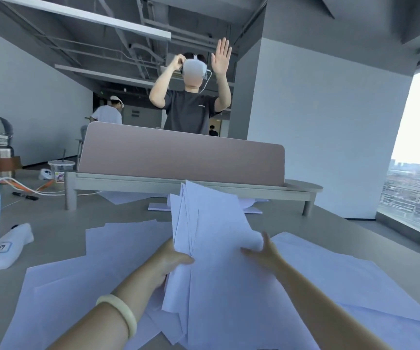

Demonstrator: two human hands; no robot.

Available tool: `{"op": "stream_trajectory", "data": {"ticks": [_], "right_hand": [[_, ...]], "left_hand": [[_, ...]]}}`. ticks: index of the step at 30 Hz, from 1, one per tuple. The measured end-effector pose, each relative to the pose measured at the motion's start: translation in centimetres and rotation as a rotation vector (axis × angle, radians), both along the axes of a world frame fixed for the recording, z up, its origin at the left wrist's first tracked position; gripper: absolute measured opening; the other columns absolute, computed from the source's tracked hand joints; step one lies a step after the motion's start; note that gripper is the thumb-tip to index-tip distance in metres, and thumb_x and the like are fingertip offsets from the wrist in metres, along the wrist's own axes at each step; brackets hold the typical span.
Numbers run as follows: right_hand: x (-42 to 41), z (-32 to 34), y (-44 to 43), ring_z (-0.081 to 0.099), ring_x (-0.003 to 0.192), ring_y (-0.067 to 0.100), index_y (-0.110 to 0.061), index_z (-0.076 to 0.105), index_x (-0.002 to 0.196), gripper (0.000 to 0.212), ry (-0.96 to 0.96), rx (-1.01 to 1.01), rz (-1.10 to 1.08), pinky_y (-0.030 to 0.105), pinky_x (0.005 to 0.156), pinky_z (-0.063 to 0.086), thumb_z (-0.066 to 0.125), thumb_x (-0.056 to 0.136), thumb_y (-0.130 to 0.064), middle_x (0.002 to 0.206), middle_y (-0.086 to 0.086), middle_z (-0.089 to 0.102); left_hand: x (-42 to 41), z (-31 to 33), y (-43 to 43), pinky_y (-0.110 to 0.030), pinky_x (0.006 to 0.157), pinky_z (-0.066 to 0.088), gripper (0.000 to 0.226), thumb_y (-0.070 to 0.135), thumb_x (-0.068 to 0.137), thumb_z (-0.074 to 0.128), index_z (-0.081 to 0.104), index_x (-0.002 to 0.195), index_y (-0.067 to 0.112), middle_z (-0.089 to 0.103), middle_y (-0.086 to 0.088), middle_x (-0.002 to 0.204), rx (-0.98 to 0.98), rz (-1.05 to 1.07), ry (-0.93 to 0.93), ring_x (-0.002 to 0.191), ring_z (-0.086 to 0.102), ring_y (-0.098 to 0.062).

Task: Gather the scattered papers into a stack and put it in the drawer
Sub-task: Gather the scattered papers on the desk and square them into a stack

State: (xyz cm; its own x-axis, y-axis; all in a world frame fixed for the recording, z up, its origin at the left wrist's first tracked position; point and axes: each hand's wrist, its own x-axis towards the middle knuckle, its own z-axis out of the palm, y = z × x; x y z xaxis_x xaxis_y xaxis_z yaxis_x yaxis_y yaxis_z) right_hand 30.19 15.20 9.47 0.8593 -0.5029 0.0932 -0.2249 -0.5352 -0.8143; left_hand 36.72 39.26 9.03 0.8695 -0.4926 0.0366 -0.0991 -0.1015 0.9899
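A loose bundle of white papers [211, 223] stands tilted above the desk, its far end fanned out. My left hand [171, 258] grips the bundle's left edge, thumb on top. My right hand [264, 251] holds the right side, where one sheet curls over the fingers. More white sheets lie scattered flat on the grey desk [52, 223]: some at the left [82, 279], some at the right [342, 274], and a few under the shelf at the back [128, 197]. No drawer is in view.
A pink divider panel [183, 152] on a low shelf [178, 184] crosses the desk's far side. At the left are a white pouch [10, 246], a metal bottle [3, 152], a plastic cup [61, 170], cables and a marker. A person with a headset stands behind the divider.
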Motion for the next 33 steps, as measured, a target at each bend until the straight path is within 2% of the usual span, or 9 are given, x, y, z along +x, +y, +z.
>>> {"op": "stream_trajectory", "data": {"ticks": [3, 6, 9, 13, 18, 20, 26, 31, 33], "right_hand": [[-0.7, -0.3, -1.9, 0.060, 0.110, 0.022, -0.018, 0.036, 0.132, 0.071, -0.161, 0.355, 0.022, 0.039, 0.096, 0.050, 0.079, 0.076, -0.021, 0.126, 0.001, 0.055], [-0.8, 1.4, -2.5, 0.069, 0.096, 0.027, -0.010, 0.055, 0.118, 0.048, -0.282, 0.376, 0.039, 0.039, 0.083, 0.057, 0.078, 0.077, -0.016, 0.115, 0.011, 0.068], [-1.2, 4.8, -1.8, 0.070, 0.086, 0.026, -0.012, 0.061, 0.106, 0.029, -0.460, 0.356, 0.041, 0.038, 0.076, 0.058, 0.074, 0.080, -0.011, 0.107, 0.011, 0.071], [-2.8, 9.3, -0.9, 0.070, 0.100, 0.020, -0.019, 0.057, 0.122, 0.041, -0.618, 0.330, 0.215, 0.042, 0.087, 0.057, 0.071, 0.084, -0.013, 0.113, -0.001, 0.071], [-3.8, 9.1, -1.7, 0.070, 0.103, 0.020, -0.023, 0.055, 0.124, 0.059, -0.468, 0.340, 0.287, 0.054, 0.090, 0.053, 0.078, 0.071, -0.035, 0.116, -0.003, 0.070], [-3.7, 8.2, -1.6, 0.068, 0.107, 0.022, -0.020, 0.053, 0.128, 0.066, -0.454, 0.409, 0.322, 0.051, 0.093, 0.052, 0.079, 0.069, -0.033, 0.119, -0.001, 0.069], [-3.1, 7.9, -0.6, 0.067, 0.107, 0.025, -0.014, 0.056, 0.125, 0.037, -0.590, 0.403, 0.214, 0.038, 0.090, 0.055, 0.062, 0.090, -0.009, 0.117, 0.004, 0.070], [-3.6, 9.2, -1.5, 0.064, 0.113, 0.012, -0.029, 0.040, 0.136, 0.070, -0.476, 0.353, 0.325, 0.040, 0.096, 0.052, 0.076, 0.077, -0.034, 0.128, -0.009, 0.062], [-3.5, 7.6, -1.2, 0.063, 0.114, 0.011, -0.029, 0.040, 0.136, 0.066, -0.426, 0.342, 0.311, 0.038, 0.099, 0.051, 0.075, 0.080, -0.028, 0.128, -0.009, 0.062]], "left_hand": [[0.0, 0.7, 0.2, -0.021, 0.080, 0.048, 0.056, 0.003, 0.063, 0.075, 0.057, 0.112, 0.023, 0.068, 0.007, 0.103, -0.055, 0.015, -0.044, 0.098, 0.065, -0.014], [0.1, 1.7, 0.2, -0.019, 0.079, 0.048, 0.043, -0.003, 0.079, 0.071, 0.057, 0.102, 0.031, 0.066, 0.015, 0.098, -0.119, 0.052, -0.129, 0.094, 0.063, -0.006], [-0.5, 4.0, 0.1, -0.025, 0.088, 0.047, 0.042, 0.005, 0.082, 0.070, 0.053, 0.108, 0.032, 0.063, 0.021, 0.098, -0.195, 0.093, -0.228, 0.098, 0.062, -0.006], [-0.7, 7.3, -0.4, -0.020, 0.085, 0.047, 0.038, 0.011, 0.085, 0.069, 0.052, 0.107, 0.037, 0.063, 0.020, 0.103, -0.315, 0.093, -0.315, 0.098, 0.060, 0.000], [-0.6, 7.7, -0.8, -0.016, 0.082, 0.053, 0.041, 0.014, 0.078, 0.076, 0.060, 0.110, 0.035, 0.070, 0.013, 0.107, -0.294, -0.003, -0.337, 0.095, 0.068, 0.002], [-0.7, 7.3, -1.2, -0.016, 0.077, 0.054, 0.040, 0.014, 0.078, 0.076, 0.061, 0.112, 0.029, 0.071, 0.012, 0.105, -0.270, 0.010, -0.329, 0.095, 0.068, -0.002], [-1.1, 7.9, -2.5, -0.017, 0.075, 0.047, 0.019, 0.016, 0.087, 0.066, 0.061, 0.096, 0.033, 0.066, 0.016, 0.097, -0.418, 0.101, -0.311, 0.092, 0.063, -0.003], [-0.2, 7.8, -1.9, -0.024, 0.085, 0.048, 0.041, 0.027, 0.074, 0.079, 0.059, 0.107, 0.038, 0.068, 0.017, 0.106, -0.380, 0.012, -0.261, 0.099, 0.064, -0.003], [0.2, 6.4, -1.5, -0.030, 0.092, 0.050, 0.059, 0.035, 0.063, 0.083, 0.059, 0.117, 0.033, 0.070, 0.013, 0.111, -0.314, -0.021, -0.218, 0.103, 0.065, -0.007]]}}
